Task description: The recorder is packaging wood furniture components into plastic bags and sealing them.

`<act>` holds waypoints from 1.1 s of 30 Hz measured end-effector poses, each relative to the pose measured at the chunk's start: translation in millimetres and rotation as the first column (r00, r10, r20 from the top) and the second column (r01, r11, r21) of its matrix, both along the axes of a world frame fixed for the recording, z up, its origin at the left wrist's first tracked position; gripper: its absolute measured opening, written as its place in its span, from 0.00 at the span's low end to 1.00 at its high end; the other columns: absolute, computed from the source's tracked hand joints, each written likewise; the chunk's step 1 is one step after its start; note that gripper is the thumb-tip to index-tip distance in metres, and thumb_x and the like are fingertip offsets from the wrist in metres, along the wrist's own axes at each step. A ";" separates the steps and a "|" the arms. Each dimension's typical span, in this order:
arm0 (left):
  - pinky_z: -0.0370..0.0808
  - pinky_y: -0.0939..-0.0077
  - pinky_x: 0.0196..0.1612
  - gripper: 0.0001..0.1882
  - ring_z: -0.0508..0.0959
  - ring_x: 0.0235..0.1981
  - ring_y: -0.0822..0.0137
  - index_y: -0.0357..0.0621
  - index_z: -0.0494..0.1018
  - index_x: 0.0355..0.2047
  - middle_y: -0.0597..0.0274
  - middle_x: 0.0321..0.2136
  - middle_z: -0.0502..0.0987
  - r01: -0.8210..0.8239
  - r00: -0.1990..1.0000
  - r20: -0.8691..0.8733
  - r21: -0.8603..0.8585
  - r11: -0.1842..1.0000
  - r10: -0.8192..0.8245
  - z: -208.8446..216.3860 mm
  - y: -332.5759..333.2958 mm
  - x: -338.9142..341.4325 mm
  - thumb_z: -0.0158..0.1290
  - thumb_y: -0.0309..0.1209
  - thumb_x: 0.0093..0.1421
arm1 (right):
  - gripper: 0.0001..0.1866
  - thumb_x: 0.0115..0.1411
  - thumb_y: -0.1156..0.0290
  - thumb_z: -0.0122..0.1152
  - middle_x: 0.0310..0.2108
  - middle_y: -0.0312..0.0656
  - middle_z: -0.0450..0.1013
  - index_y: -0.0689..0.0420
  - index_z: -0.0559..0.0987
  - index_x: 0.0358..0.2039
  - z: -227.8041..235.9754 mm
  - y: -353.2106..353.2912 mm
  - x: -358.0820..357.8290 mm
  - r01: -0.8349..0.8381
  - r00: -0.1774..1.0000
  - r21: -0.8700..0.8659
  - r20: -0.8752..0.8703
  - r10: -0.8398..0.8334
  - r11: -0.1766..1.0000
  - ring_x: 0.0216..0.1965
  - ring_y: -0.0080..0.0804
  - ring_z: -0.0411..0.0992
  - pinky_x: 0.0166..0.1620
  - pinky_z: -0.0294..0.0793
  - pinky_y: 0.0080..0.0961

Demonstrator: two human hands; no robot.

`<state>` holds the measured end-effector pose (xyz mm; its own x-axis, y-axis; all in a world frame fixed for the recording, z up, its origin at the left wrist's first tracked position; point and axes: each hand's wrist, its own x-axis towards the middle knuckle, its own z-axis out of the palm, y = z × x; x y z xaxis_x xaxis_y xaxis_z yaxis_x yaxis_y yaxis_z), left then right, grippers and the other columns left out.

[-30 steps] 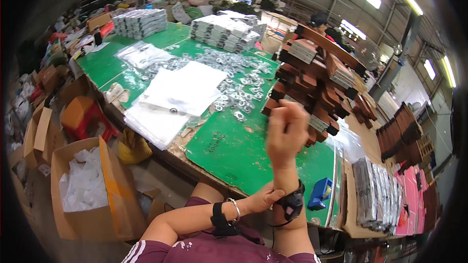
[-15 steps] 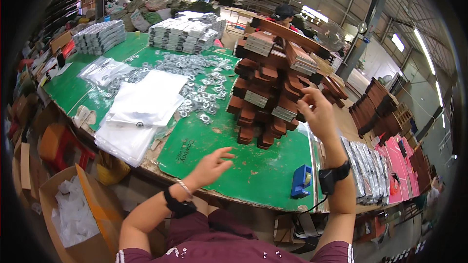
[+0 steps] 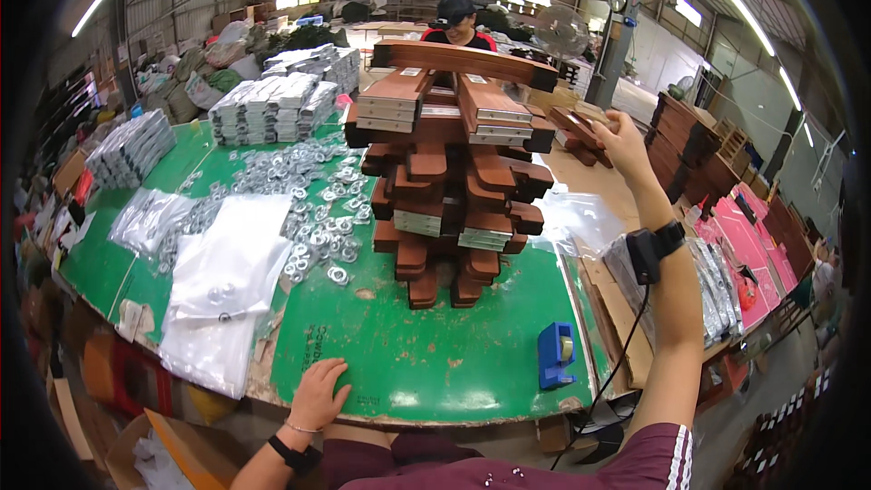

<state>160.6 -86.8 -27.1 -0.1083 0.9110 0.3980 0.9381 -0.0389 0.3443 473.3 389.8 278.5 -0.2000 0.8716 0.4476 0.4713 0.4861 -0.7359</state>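
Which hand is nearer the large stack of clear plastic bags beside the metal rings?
Left. The left hand is at the near edge of the tabletop, just right of the bags; the right hand is raised farther off, right of the brown stack.

A brown stack (image 3: 485, 172) blocks the green table (image 3: 426, 354) beyond its passable front.

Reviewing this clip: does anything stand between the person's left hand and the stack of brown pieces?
Nothing visible does. The left hand is at the near edge of the green tabletop, which runs from it to the stack of brown pieces. The blue tape dispenser sits off to the right.
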 end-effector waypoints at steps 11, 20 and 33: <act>0.66 0.53 0.58 0.22 0.70 0.54 0.46 0.40 0.72 0.48 0.51 0.51 0.72 -0.062 0.991 0.107 -0.141 0.988 0.078 5.2 7.2 -0.3 0.59 0.30 0.51 | 0.43 0.59 0.50 0.63 0.60 0.64 0.63 0.63 0.59 0.66 4.1 80.5 -80.7 0.066 0.996 0.344 0.032 -0.082 0.937 0.60 0.51 0.66 0.61 0.63 0.35; 0.64 0.51 0.58 0.23 0.68 0.54 0.44 0.39 0.70 0.49 0.49 0.51 0.70 -0.082 0.991 0.082 -0.222 0.972 0.102 10.8 11.9 5.0 0.57 0.29 0.51 | 0.42 0.51 0.57 0.71 0.58 0.56 0.68 0.52 0.64 0.65 -2.8 113.9 -108.6 -0.177 0.984 0.337 0.082 0.158 0.925 0.58 0.50 0.69 0.57 0.70 0.36; 0.66 0.53 0.58 0.21 0.69 0.56 0.46 0.40 0.71 0.48 0.52 0.53 0.71 -0.129 0.982 0.107 -0.232 0.964 0.157 14.8 11.1 5.6 0.56 0.27 0.52 | 0.29 0.47 0.71 0.73 0.43 0.55 0.70 0.55 0.71 0.49 14.4 74.0 -128.3 0.065 0.902 0.717 0.255 -0.347 0.694 0.44 0.57 0.72 0.46 0.74 0.44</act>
<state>166.2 -75.6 -12.3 -0.2793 0.9465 0.1614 0.8781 0.1838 0.4419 345.0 463.8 292.9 -0.3148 0.3916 0.8646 0.7702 0.6377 -0.0085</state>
